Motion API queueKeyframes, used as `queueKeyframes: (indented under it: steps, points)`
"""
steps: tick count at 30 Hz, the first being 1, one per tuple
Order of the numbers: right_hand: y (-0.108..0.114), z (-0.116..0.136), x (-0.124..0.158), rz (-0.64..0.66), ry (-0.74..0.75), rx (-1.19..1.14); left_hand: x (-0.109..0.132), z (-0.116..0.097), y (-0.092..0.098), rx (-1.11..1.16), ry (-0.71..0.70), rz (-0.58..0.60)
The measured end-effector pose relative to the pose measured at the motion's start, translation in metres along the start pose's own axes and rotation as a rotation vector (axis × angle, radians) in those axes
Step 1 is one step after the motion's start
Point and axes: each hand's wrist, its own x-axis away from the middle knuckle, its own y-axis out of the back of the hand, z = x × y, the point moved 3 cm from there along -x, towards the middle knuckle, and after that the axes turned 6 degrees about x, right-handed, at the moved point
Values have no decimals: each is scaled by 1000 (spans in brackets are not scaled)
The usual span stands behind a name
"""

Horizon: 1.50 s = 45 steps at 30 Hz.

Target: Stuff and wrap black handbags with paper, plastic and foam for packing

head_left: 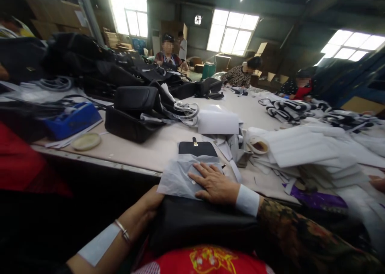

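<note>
A black bag [204, 222] rests on my lap against the table edge. Its flap [197, 149], with a small strap and gold-coloured clasp [195, 144], extends onto the table. Thin white tissue paper [177, 177] covers the middle of the bag. My right hand [212, 183] lies flat on this paper, fingers spread. At the bag's left side is my left hand [152, 201], close to the paper's lower left corner; its fingers are mostly hidden, so its grip does not show. White bands wrap my right wrist and left forearm.
Ahead stand a black bag [135, 109] and a white stack [218, 121]. A blue tape dispenser [72, 119] and tape roll [86, 141] lie left. Foam sheets [303, 145], a cup [258, 145] and a purple packet [319, 199] are right. Several people sit across the table.
</note>
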Motion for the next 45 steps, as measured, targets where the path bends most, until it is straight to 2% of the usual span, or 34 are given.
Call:
queueKeyframes:
  steps: [2,5,7,10,13,16,20,22,23,24,25,26,28,29,30,31,32,34,36,38,40,43,45]
  points:
    - [-3,-1,-2,-4,1,-6,3,-14,11,-92,-23,-32]
    - [-3,-5,-5,-4,7,-18,-6,-56,21,-189,-98,-128]
    - [-3,-7,-6,-11,12,-23,-18,-84,19,-236,-134,-213]
    - [-2,-9,-6,-23,17,-23,-39,-110,3,-526,-228,-297]
    - [-3,-12,-2,-37,13,-16,-54,-115,-16,-854,-374,-351]
    - [-3,-19,5,-61,-16,2,-53,-113,-22,-1098,-602,-443]
    - [-5,-30,11,-76,-35,15,-26,-119,-31,-1473,-758,-509]
    - [-5,-33,12,-71,-22,12,-6,-131,-52,-1674,-903,-544]
    - [-5,-33,12,-70,-13,12,3,-136,-68,-1739,-1033,-545]
    - [-4,-33,11,-71,-4,12,9,-139,-86,-1784,-1158,-459]
    - [-3,-33,10,-76,1,13,12,-138,-104,-1806,-1239,-319]
    - [-2,-32,10,-82,5,15,9,-134,-119,-1822,-1258,-120]
    - [-1,-31,9,-100,15,17,-7,-114,-139,-1842,-1123,339]
    - [-2,-32,9,-112,20,16,-17,-102,-141,-1833,-1024,520]
    - [-2,-33,11,-130,23,15,-29,-90,-140,-1811,-945,633]
    - [-3,-35,13,-155,23,11,-40,-80,-135,-1776,-903,671]
    - [-4,-38,17,-196,16,2,-50,-72,-128,-1745,-883,652]
    - [-5,-47,28,-344,-52,-52,-65,-61,-111,-1713,-881,541]
    - [-3,-60,44,-554,-231,-158,-71,-55,-99,-1731,-879,452]
    - [-3,-73,58,-676,-468,-302,-72,-52,-96,-1783,-864,416]
    - [-6,-80,64,-630,-612,-433,-72,-49,-98,-1836,-841,382]
    - [-9,-80,58,-507,-629,-522,-73,-41,-106,-1888,-805,319]
    - [-9,-80,52,-521,-654,-510,-74,-34,-110,-1901,-798,276]
